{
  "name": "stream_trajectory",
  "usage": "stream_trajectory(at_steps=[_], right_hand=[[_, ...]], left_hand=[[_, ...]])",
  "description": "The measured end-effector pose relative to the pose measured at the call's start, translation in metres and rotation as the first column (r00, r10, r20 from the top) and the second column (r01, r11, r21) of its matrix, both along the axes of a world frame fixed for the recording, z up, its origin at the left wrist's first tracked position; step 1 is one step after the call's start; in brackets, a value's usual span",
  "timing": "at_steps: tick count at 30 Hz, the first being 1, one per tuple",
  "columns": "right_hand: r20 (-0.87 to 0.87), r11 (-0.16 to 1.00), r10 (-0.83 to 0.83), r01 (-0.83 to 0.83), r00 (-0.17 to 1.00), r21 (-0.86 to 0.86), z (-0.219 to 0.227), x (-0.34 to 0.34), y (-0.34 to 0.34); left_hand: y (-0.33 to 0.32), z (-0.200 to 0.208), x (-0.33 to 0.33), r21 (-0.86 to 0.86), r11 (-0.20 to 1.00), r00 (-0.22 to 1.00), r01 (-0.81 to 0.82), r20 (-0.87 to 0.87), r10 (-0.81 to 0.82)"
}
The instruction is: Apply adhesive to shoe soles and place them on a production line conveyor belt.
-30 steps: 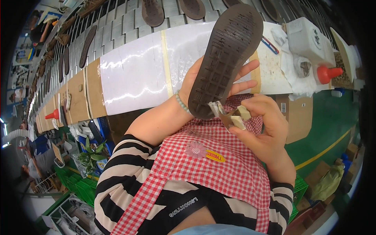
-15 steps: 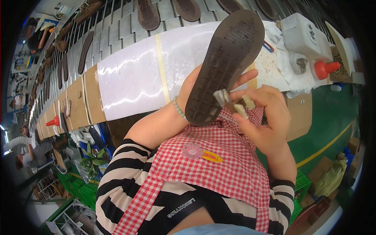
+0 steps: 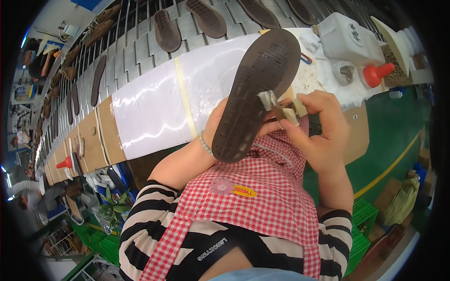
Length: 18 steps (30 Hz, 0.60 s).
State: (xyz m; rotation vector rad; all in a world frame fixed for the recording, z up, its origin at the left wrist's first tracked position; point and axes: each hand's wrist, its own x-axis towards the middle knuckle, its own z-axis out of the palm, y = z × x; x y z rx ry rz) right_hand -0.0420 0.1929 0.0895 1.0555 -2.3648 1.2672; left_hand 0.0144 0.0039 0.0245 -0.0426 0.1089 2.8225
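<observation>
A dark brown shoe sole (image 3: 255, 93) is held up, tilted, with a ridged and patterned face toward me. My left hand (image 3: 216, 119) grips it from behind; the sole hides most of that hand, and some fingers show past its right edge. In my right hand (image 3: 321, 129), thumb and fingers pinch a small brush-like tool (image 3: 281, 110) with a greyish frayed tip and pale, wrapped-looking blocks. Its tip is over the right edge of the sole; whether they touch I cannot tell.
Several brown soles (image 3: 206, 18) lie on the slatted metal conveyor (image 3: 136, 51) beyond the bench. White sheeting (image 3: 150, 107) covers the bench. At right stand a white plastic container (image 3: 349, 40) and a red-nozzled bottle (image 3: 378, 75). Another red nozzle (image 3: 64, 163) lies at left.
The sole and my left hand have shifted left and down in the picture. My right hand has brought the tool slightly up along the sole's edge. The conveyor's soles appear shifted.
</observation>
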Motion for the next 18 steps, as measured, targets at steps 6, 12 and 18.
stream_trajectory(at_steps=[6, 12, 18], right_hand=[[-0.021, 0.997, -0.081, 0.081, 0.997, -0.005, -0.002, -0.018, 0.009], [0.015, 0.997, -0.070, 0.070, 0.997, -0.023, -0.001, -0.022, 0.016], [-0.006, 0.995, -0.102, 0.102, 0.995, -0.014, 0.007, -0.034, 0.025]], left_hand=[[0.000, 0.008, 0.003, 0.007, 1.000, 0.995, 0.015, 0.100, -0.015], [-0.007, -0.007, 0.007, 0.108, 0.990, 0.995, 0.094, 0.003, -0.095], [-0.014, -0.019, 0.008, 0.285, 0.945, 0.986, 0.164, -0.032, -0.161]])
